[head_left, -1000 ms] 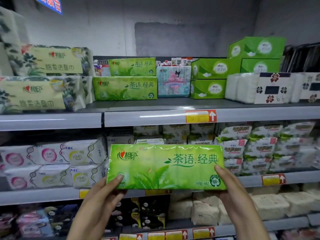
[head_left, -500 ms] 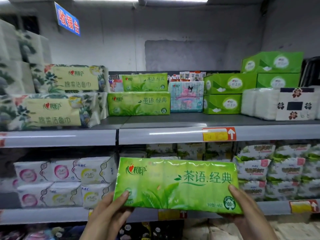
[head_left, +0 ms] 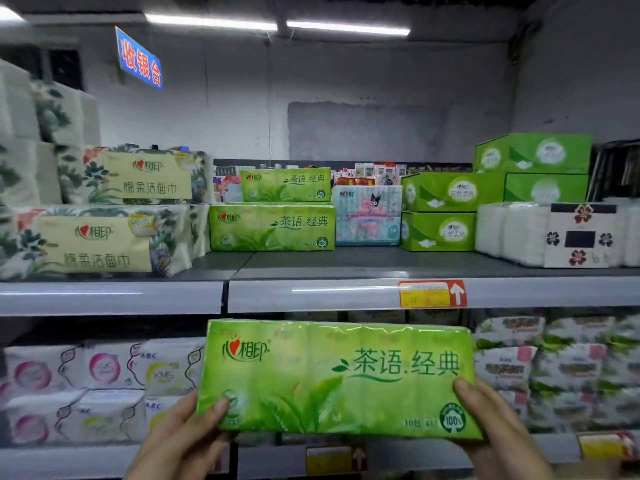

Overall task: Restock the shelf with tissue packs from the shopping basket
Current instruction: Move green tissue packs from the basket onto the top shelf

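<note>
Since a second ago the view has tipped upward: the blue sign (head_left: pixel 138 58) and the ceiling lights (head_left: pixel 277 24) now show, and the lowest shelf has dropped out of sight. The held pack has come up too, its top edge now just under the front lip of the top shelf (head_left: pixel 311 265), where before there was a clear gap.

The left hand (head_left: pixel 180 441) grips the lower left corner of the green tissue pack (head_left: pixel 339 379), thumb flat on the front; the other fingers are behind the pack and cannot be seen. The pack is a wide, glossy green wrap with a red heart logo at the left, dark green Chinese lettering at the right, leaf artwork along the bottom and a round "100%" seal in the lower right. It is held level, face toward the camera, in front of the middle shelf. The right hand (head_left: pixel 502 434) grips the lower right corner the same way, thumb on the front.

Above, two matching green packs (head_left: pixel 272 228) lie stacked on the top shelf, between floral packs (head_left: pixel 93 242) and a pink-and-blue pack (head_left: pixel 367 216).
</note>
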`<state>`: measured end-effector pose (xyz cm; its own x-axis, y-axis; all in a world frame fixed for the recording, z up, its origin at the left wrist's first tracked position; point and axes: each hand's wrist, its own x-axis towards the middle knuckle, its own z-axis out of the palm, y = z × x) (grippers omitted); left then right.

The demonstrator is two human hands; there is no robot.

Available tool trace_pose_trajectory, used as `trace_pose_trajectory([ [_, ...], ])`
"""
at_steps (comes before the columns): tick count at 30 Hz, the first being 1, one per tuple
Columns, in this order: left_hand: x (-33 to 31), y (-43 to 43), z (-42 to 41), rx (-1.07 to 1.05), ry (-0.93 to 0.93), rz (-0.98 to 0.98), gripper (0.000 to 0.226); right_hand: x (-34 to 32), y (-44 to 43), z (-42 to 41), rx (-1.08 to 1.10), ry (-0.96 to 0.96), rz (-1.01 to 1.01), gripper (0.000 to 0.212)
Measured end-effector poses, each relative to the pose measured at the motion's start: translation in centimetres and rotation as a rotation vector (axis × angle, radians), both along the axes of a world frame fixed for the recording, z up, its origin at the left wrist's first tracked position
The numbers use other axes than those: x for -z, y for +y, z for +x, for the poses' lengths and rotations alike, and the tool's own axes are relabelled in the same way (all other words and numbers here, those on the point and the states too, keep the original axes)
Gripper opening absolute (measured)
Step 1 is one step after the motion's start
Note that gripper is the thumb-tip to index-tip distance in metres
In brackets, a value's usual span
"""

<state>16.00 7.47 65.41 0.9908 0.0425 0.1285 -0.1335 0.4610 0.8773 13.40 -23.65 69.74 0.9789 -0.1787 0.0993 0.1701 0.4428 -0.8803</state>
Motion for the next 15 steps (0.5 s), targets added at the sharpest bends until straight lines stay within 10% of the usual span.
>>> trace_pose_trajectory([
  [6,-4.2,-0.3,0.4,0.043,-0.084,-0.033,0.088,-2.6,0.0,0.8,0.014,-0.11,-0.035,0.034],
  [11,-7.2,0.3,1.4,-0.011,-0.166,0.051,0.088,-4.2,-0.6,2.7,-0.029,-0.156,-0.079,0.079],
  [15,-8.7,1.3,2.0,-0.039,-0.203,0.115,0.092,-6.0,-0.6,3.5,-0.045,-0.222,-0.086,0.036],
])
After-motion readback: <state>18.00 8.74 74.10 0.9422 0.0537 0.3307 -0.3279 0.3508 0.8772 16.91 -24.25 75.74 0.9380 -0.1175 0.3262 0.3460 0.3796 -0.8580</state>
